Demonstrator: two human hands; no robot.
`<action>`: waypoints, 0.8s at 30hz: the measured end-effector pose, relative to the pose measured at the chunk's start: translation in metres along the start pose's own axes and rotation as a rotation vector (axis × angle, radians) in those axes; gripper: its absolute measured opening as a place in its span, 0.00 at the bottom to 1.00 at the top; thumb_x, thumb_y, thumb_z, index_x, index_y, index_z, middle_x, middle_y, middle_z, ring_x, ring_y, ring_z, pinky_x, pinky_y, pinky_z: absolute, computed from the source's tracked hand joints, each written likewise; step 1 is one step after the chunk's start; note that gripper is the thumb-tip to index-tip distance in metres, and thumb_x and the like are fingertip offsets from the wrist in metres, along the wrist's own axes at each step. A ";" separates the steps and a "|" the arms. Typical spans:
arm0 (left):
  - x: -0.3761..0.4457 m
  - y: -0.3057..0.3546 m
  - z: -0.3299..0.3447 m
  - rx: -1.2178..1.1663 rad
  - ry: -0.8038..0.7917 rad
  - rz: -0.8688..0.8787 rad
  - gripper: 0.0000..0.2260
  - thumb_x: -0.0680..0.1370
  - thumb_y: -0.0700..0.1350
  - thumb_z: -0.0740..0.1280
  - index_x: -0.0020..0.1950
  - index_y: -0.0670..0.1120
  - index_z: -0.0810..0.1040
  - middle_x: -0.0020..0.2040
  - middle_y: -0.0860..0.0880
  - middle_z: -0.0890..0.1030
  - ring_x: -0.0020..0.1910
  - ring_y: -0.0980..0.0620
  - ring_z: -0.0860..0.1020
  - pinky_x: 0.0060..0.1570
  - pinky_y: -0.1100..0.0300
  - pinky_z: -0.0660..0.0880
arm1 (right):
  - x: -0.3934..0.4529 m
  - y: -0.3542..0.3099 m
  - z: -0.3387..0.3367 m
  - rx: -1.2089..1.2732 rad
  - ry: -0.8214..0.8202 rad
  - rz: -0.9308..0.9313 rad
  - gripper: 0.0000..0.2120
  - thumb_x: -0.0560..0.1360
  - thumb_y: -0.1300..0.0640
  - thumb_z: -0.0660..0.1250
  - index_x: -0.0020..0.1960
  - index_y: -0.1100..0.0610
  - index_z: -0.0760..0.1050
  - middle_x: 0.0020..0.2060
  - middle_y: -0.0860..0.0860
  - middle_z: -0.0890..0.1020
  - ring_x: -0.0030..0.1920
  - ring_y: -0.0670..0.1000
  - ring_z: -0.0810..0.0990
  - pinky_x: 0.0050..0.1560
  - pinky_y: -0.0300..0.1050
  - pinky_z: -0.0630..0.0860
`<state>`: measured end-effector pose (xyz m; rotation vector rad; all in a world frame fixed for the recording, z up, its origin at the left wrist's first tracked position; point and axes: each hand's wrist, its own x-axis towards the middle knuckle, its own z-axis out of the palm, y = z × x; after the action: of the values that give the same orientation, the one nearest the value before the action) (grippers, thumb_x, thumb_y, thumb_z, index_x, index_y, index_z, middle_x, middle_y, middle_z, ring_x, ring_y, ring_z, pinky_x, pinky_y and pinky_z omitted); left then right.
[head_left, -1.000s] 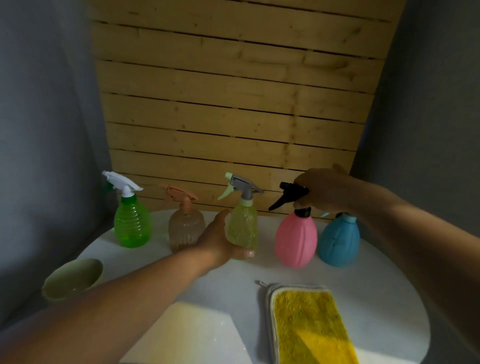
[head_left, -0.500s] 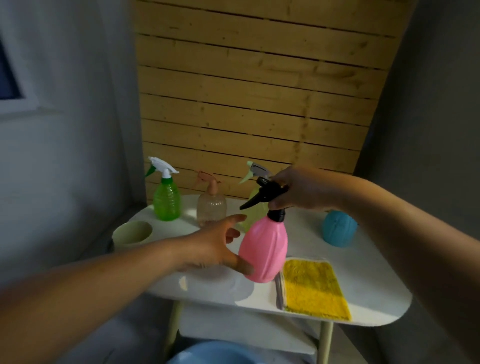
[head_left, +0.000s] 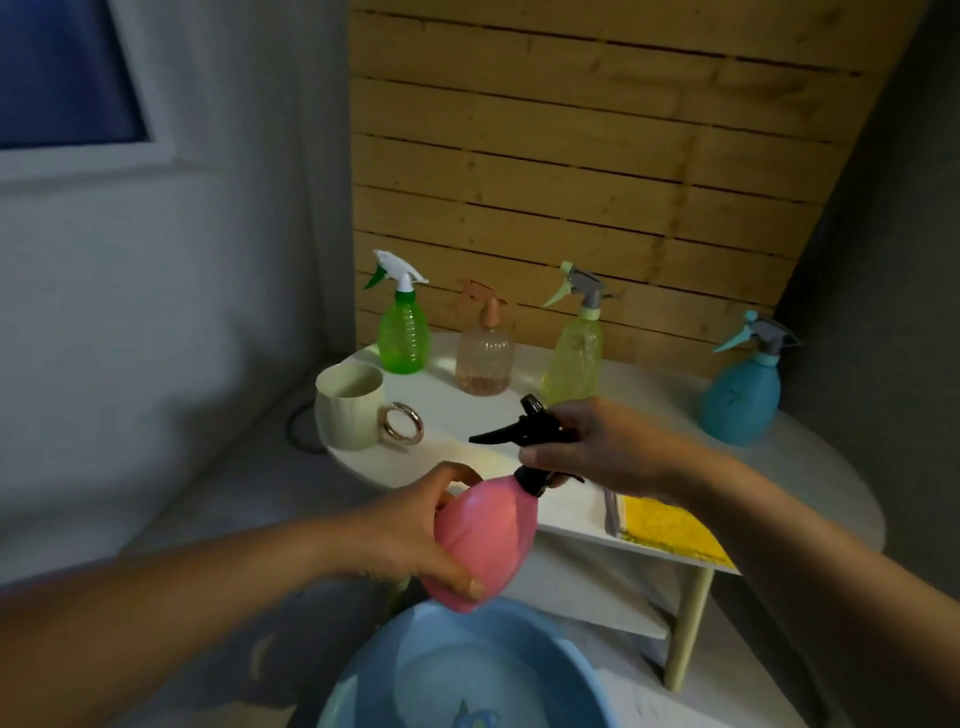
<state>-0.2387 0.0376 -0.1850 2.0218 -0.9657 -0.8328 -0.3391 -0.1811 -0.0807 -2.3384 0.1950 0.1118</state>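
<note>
Pink opaque spray bottle above blue basin; left hand tight around body, right hand tight around black sprayer.

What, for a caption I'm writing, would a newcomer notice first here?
The pink spray bottle, tilted at centre: the left hand grips its body, the right hand its black spray head, over a blue basin at the bottom edge. Behind, four more spray bottles stand in a row on the white table against the wooden wall.
</note>
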 end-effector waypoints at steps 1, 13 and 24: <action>-0.004 -0.004 0.002 -0.004 0.009 -0.002 0.42 0.62 0.51 0.86 0.66 0.64 0.62 0.66 0.57 0.71 0.64 0.49 0.76 0.54 0.54 0.84 | -0.001 0.003 0.008 0.020 0.007 0.011 0.15 0.74 0.50 0.76 0.56 0.56 0.81 0.45 0.53 0.87 0.42 0.48 0.86 0.41 0.39 0.81; -0.022 -0.045 0.004 -0.491 -0.064 -0.020 0.41 0.62 0.51 0.82 0.70 0.61 0.68 0.67 0.46 0.77 0.66 0.44 0.78 0.60 0.46 0.81 | -0.002 0.033 0.042 0.324 -0.021 0.051 0.10 0.67 0.63 0.81 0.46 0.63 0.83 0.35 0.52 0.83 0.37 0.47 0.81 0.42 0.39 0.81; -0.018 -0.044 0.003 -0.985 -0.153 -0.085 0.44 0.59 0.56 0.87 0.72 0.57 0.73 0.73 0.40 0.71 0.68 0.35 0.76 0.56 0.41 0.81 | -0.004 0.048 0.041 0.563 0.081 0.177 0.06 0.74 0.65 0.74 0.48 0.67 0.81 0.37 0.58 0.84 0.31 0.47 0.83 0.28 0.31 0.74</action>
<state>-0.2350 0.0712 -0.2182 1.1545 -0.3897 -1.2131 -0.3527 -0.1847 -0.1420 -1.7632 0.4163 0.0408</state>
